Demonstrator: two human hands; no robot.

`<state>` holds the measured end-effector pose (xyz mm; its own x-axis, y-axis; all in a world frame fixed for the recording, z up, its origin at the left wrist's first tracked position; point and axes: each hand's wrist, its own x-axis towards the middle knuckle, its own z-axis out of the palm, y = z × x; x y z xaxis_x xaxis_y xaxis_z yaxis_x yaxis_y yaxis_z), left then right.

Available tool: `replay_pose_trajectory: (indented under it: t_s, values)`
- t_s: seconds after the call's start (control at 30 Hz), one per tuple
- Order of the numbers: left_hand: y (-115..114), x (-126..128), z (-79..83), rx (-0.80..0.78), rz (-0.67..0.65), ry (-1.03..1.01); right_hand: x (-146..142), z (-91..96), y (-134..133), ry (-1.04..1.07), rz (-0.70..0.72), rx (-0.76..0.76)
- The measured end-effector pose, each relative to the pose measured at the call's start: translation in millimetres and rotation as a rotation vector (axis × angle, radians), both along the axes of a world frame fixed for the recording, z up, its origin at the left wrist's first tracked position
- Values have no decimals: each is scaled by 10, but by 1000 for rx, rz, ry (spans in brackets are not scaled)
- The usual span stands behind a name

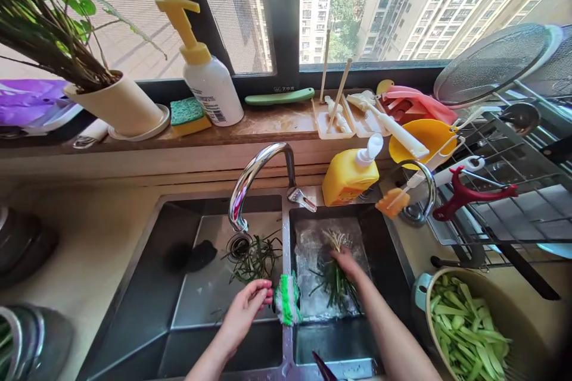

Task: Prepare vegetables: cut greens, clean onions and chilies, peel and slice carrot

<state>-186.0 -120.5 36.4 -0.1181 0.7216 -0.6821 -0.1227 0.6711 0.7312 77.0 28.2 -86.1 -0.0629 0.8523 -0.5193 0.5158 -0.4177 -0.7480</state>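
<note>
Right hand: laid palm down on a bunch of long thin green stalks with pale roots, fingers bent over it; whether the bunch is actually gripped cannot be told.
Left hand: held half open with loosely curled fingers, nothing grasped; the fingertips are just beside a green and white fluffy scrubber.
Bunch: lying in shallow water in the right basin of a dark steel double sink.
Scrubber: draped over the divider between the two basins.
Left basin: loose green strands are scattered around the drain.
Curved chrome tap: swung over the left basin.
Right counter: a pale round colander filled with cut green stems is set near the sink.
</note>
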Motion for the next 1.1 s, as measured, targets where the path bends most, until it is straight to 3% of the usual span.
replay_pose_trajectory:
  t_s: [0.1, 0.23, 0.37, 0.57, 0.77, 0.9, 1.1]
  values:
    - [279, 363, 155, 130, -47, -99, -55, 347, -164, 134, -5, -4]
    - [595, 878, 230, 233, -44, -169, -213, 876, -456, 277, 5, 164]
    - [673, 1072, 276, 378, -82, -245, -360, 1199, -703, 327, 56, 258]
    - [572, 1012, 372, 349, 1, -128, -326, 1338, -822, 781, 93, 109]
    - [551, 1059, 439, 449, 25, 175, -200, 1452, -841, 899, 120, -47]
    - [530, 1118, 556, 434, 85, 6, -144, 1484, -842, 976, 104, -139]
    - [518, 1086, 757, 330, 301, -261, -104, 1457, -819, 1014, 212, -217]
